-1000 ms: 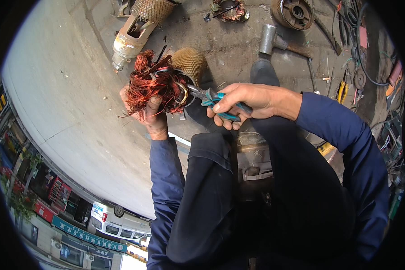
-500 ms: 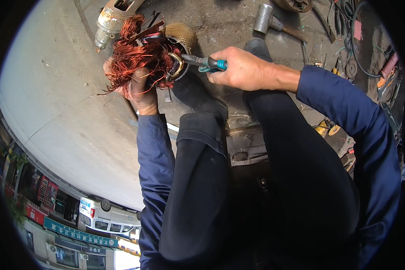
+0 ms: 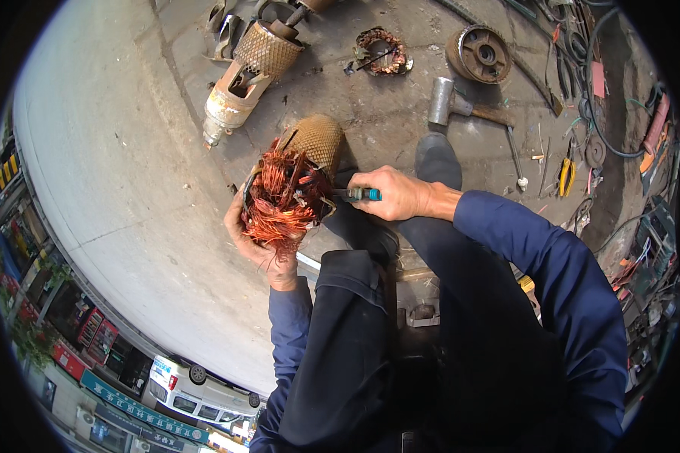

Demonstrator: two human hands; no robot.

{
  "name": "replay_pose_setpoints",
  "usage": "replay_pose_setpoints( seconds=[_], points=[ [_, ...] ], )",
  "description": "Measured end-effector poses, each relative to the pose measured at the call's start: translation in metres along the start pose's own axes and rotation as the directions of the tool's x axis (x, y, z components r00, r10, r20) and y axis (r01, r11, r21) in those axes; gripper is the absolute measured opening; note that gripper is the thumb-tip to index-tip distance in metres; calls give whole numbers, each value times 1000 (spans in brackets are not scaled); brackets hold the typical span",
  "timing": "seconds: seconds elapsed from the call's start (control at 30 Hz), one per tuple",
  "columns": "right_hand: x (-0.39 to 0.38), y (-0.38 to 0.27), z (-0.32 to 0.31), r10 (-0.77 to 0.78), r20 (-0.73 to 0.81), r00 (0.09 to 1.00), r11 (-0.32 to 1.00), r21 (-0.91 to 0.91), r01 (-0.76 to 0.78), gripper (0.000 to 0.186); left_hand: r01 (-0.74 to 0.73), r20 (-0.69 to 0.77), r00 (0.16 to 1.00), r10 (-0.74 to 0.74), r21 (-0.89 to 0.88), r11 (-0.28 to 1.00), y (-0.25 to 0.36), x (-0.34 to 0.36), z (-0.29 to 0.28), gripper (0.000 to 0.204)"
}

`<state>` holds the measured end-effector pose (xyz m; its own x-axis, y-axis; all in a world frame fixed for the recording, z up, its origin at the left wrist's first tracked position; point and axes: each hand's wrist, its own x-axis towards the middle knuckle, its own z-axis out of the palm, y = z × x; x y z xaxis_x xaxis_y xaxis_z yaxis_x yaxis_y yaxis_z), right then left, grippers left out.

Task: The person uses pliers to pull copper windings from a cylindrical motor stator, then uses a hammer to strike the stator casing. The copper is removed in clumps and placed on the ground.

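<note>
My left hand [image 3: 258, 245] is wrapped around the lower left side of a motor winding [image 3: 285, 200], a thick tangle of reddish copper wire. My right hand [image 3: 400, 192] is closed on pliers [image 3: 366, 195] with teal-and-dark handles. Their jaws reach the right edge of the winding; whether they grip a wire there I cannot tell. Just behind the winding is a tan cylinder with a cross-hatched surface [image 3: 319, 140]; whether the two are joined is hidden.
Ahead on the left lies a worn metal tool housing [image 3: 234, 98]. A copper coil ring [image 3: 381, 51], a round metal wheel [image 3: 480, 54] and a hammer [image 3: 453, 104] lie on the ground. Yellow-handled pliers [image 3: 567, 175] are at right. A white van [image 3: 204, 392] stands far left.
The view has shifted, bringing more ground ahead into sight. The winding now shows its wire tangle turned upward, and the pliers sit lower along its right edge. Both hands keep their holds.
</note>
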<state>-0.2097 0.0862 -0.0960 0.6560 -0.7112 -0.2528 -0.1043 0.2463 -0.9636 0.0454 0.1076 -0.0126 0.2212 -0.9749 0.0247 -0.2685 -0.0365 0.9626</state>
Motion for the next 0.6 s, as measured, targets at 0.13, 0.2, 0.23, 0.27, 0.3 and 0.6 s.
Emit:
replay_pose_setpoints(
  seconds=[0.13, 0.2, 0.23, 0.27, 0.3, 0.6],
  points=[
    [0, 0, 10, 30, -9, 1000, 997, -71, -31, 28, 20, -42, 999, -17, 81, 996, 14, -2, 11, 118],
    [-1, -6, 22, 51, -61, 997, 999, 13, -50, 27, 44, -69, 997, -40, 55, 997, 16, 6, 14, 126],
    [-2, -10, 28, 40, -90, 995, 998, 49, -36, 27, 34, -82, 996, -34, -8, 999, 17, 11, 15, 131],
    [-2, -14, 32, 30, -137, 990, 996, 87, -18, 27, 93, -55, 994, -96, -62, 994, 18, 11, 18, 136],
    [-4, -19, 35, 80, -142, 987, 993, 96, -67, 27, 78, -39, 996, -77, 16, 997, 19, 13, 19, 138],
    [-19, -87, 34, 408, 0, 913, 909, 95, -406, 26, 203, -223, 960, -171, 124, 971, 30, 13, 37, 132]
  ],
)
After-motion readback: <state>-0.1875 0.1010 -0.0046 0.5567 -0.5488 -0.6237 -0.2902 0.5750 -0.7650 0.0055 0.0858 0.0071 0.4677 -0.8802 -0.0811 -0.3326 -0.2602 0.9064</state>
